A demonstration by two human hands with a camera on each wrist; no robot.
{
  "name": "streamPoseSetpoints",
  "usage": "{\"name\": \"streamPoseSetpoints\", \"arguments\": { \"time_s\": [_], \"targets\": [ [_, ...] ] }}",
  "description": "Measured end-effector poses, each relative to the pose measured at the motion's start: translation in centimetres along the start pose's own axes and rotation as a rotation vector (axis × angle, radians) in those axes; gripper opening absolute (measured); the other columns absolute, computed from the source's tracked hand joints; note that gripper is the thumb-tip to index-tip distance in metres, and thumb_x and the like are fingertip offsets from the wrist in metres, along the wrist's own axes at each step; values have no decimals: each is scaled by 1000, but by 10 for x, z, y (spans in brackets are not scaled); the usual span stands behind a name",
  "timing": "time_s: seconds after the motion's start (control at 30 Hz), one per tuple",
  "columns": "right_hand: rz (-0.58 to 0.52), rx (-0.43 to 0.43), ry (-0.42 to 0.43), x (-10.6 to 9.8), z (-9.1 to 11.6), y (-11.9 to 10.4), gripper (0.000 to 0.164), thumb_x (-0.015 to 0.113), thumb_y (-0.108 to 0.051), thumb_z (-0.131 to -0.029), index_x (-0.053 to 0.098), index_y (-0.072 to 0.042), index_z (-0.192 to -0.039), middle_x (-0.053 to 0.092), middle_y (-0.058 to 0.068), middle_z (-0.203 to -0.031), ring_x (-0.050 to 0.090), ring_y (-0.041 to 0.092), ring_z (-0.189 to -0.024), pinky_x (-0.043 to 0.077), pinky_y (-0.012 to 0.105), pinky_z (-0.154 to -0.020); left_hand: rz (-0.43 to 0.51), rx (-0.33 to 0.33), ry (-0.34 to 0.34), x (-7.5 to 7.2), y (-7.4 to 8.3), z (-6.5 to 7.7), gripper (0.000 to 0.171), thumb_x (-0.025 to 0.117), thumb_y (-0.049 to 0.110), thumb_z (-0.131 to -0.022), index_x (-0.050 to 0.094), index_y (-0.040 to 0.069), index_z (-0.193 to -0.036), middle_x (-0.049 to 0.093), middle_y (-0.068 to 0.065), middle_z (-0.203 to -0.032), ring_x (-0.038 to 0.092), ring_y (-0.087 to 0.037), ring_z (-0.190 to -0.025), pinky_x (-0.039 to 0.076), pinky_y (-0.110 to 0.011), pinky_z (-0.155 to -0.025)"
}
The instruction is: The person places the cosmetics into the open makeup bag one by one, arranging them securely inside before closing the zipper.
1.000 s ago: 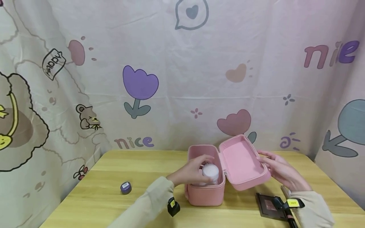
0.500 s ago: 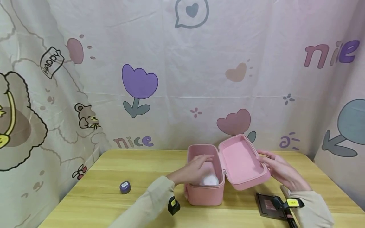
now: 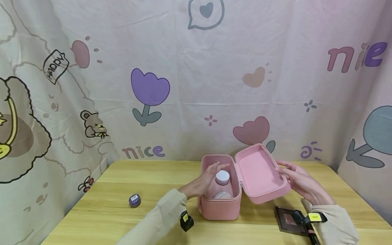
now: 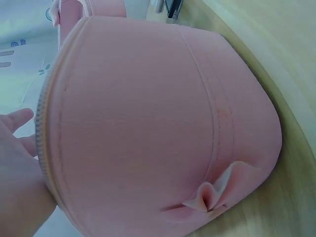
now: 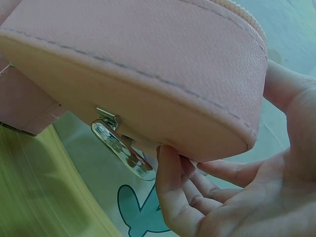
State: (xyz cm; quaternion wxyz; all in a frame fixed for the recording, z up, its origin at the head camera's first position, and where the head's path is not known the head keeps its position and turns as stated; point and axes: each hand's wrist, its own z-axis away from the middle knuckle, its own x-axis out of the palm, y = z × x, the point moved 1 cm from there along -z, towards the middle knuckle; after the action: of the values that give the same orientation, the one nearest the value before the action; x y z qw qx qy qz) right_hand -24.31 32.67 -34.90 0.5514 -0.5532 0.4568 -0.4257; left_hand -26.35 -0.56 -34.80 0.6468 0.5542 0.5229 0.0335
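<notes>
- Pink zippered case (image 3: 221,210): upright on the wooden table (image 3: 101,211), lid (image 3: 260,173) open, 1 white-capped bottle (image 3: 222,178) inside.
- Left hand (image 3: 200,184): fingers extended over its opening, holding nothing.
- Right hand (image 3: 303,182): pinches the lid.

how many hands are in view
2: the left hand reaches over the left rim of the open pink case, and the right hand holds the outer edge of its lid. Neither is fully hidden.

Left hand (image 3: 202,183) let go of clear container (image 3: 223,189); white cap (image 3: 222,176) now visible inside pink case (image 3: 221,210).
</notes>
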Motion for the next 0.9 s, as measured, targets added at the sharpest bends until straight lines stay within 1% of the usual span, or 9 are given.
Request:
{"name": "streamPoseSetpoints", "arguments": {
  "time_s": [0.23, 0.47, 0.53, 0.6, 0.63, 0.73, 0.83, 0.9],
  "targets": [
    [-4, 11, 1, 0, -1, 1, 69, 51, -14, -99, 7, 16, -145, 59, -3, -109, 60, 11, -95, 51, 29, -81, -3, 32, 22, 2, -1, 1, 84, -7, 64, -94, 31, 17, -153, 19, -12, -158, 8, -25, -145, 10, -65, -108],
    [22, 6, -18, -5, -3, 5, 69, 50, -17, -100, 9, 16, -144, 58, -5, -111, 60, 10, -97, 51, 29, -83, 42, 47, 40, 2, -2, 2, 84, -6, 65, -93, 32, 18, -152, 17, -13, -158, 10, -26, -145, 9, -66, -107],
    [23, 10, -12, -5, -3, 5, 69, 51, -17, -100, 9, 15, -145, 58, -5, -111, 59, 9, -97, 51, 29, -83, 52, 46, 48, 2, -4, 3, 83, -5, 65, -94, 32, 19, -152, 17, -13, -158, 11, -26, -145, 9, -66, -107],
    [25, 16, -5, -4, -2, 4, 70, 51, -18, -99, 9, 15, -145, 57, -4, -111, 59, 9, -97, 51, 29, -83, 63, 46, 62, 2, -5, 4, 81, -4, 63, -95, 31, 19, -152, 18, -12, -158, 12, -26, -145, 8, -65, -108],
    [32, 19, -1, -3, -2, 3, 72, 52, -19, -99, 8, 15, -145, 57, -4, -111, 59, 9, -97, 51, 29, -83, 72, 46, 72, 2, -5, 4, 79, -2, 62, -96, 31, 18, -152, 19, -11, -158, 12, -26, -145, 8, -64, -109],
    [38, 25, 10, -1, -1, 1, 72, 52, -19, -99, 8, 15, -145, 57, -4, -111, 59, 9, -97, 51, 29, -83, 92, 45, 108, 2, -6, 6, 73, 1, 56, -99, 32, 16, -152, 20, -10, -158, 14, -25, -144, 8, -61, -110],
    [38, 24, 18, 0, -1, -1, 71, 52, -18, -99, 9, 15, -145, 57, -4, -110, 59, 9, -96, 51, 29, -82, 121, 54, 140, 1, -6, 9, 67, 5, 50, -101, 32, 16, -152, 21, -10, -158, 17, -24, -144, 9, -61, -110],
    [31, 23, 21, 0, -1, -1, 70, 52, -16, -99, 10, 15, -145, 58, -4, -109, 60, 10, -95, 51, 28, -81, 133, 66, 158, 0, -6, 11, 67, 5, 49, -101, 32, 16, -152, 21, -11, -158, 18, -26, -143, 9, -63, -109]
  ]
}}
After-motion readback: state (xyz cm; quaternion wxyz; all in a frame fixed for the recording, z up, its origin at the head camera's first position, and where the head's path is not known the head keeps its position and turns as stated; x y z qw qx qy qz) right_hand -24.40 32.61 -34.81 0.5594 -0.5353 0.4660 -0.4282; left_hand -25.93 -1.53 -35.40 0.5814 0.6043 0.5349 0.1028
